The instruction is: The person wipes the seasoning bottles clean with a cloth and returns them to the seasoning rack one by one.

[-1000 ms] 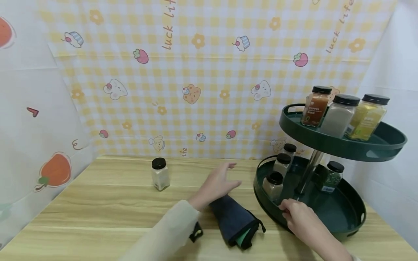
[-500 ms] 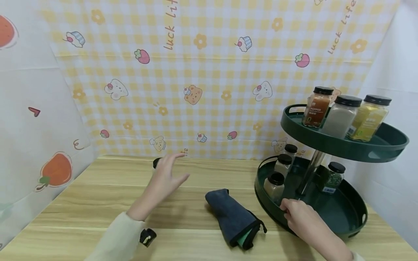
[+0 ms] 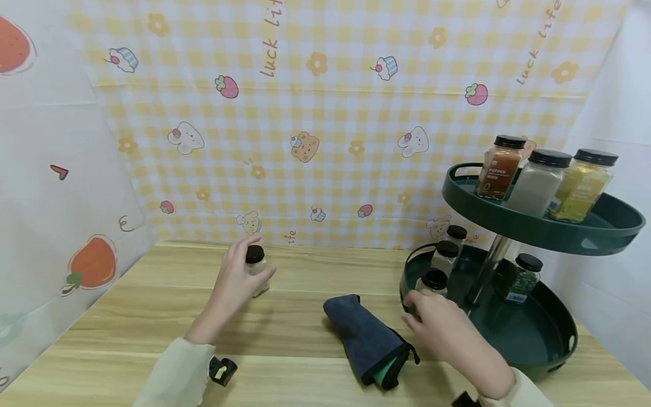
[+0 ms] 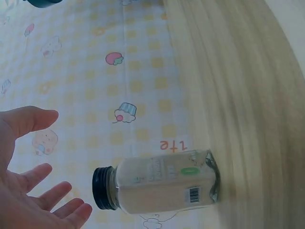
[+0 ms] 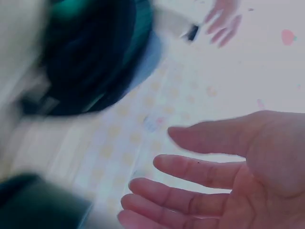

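A square spice jar (image 3: 256,255) with a black cap and pale contents stands upright on the left part of the table. My left hand (image 3: 235,277) is beside it, thumb and fingers spread. The left wrist view shows a gap between those fingers and the jar (image 4: 164,183). My right hand (image 3: 439,322) hovers in front of the lower tier of a dark green two-tier rack (image 3: 534,339). Its fingers (image 5: 181,195) are extended and hold nothing in the right wrist view. Between the hands lies a folded dark blue cloth (image 3: 363,339) with black edging.
The rack's upper tier (image 3: 539,232) carries a red-brown pepper jar (image 3: 500,169), a pale grey jar (image 3: 539,186) and a yellow jar (image 3: 582,186). Several black-capped jars stand on the lower tier, including a green-flecked one (image 3: 524,280). A patterned cloth backdrop (image 3: 325,113) hangs behind the table.
My left hand has travelled left from above the dark blue cloth to the pale jar. The right hand has come off the lower tier's rim, moving slightly left, its fingers loosening.
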`<state>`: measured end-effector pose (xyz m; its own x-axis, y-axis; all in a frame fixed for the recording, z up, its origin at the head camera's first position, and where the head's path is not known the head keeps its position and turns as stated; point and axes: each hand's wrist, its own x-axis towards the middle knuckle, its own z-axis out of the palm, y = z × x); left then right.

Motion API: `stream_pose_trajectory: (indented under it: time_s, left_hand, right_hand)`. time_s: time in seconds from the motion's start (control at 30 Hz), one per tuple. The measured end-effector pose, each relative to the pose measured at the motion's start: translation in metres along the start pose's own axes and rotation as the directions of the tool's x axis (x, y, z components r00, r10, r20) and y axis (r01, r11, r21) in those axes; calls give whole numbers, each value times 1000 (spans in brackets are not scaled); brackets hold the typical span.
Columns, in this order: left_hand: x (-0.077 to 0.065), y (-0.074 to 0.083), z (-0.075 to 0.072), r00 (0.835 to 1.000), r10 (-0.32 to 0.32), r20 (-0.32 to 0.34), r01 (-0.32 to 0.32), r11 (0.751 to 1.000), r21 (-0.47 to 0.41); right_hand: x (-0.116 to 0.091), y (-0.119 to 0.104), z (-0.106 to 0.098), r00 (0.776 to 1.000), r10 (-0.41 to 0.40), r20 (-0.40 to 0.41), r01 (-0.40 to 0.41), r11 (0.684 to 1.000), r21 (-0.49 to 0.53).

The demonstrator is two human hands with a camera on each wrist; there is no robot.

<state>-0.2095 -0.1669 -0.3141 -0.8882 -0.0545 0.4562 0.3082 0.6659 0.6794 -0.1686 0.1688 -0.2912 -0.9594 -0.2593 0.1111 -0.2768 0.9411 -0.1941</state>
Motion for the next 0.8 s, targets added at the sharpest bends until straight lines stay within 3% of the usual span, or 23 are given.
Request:
stream_pose_trajectory:
  time_s: [0.17, 0.27, 0.37, 0.57, 0.8]
  left_hand:
    - [2, -5, 0, 999, -35, 8, 35, 999, 4]
    - [3, -8, 0, 998, -69, 16, 69, 998, 6]
    - [4, -11, 0, 993, -115, 31, 116, 993, 0]
    - [6, -22, 2, 975, -206, 80, 210, 977, -47]
    - [10, -33, 4, 953, -263, 148, 278, 956, -89]
  right_hand:
    - [16, -35, 4, 992, -6, 124, -15, 986, 168]
    - [22, -46, 14, 973, -15, 231, -45, 967, 252]
    - [24, -52, 25, 957, -36, 288, -52, 955, 293]
    - [25, -56, 47, 952, -72, 298, 6, 976, 216]
    - [32, -54, 60, 959, -50, 280, -5, 981, 192]
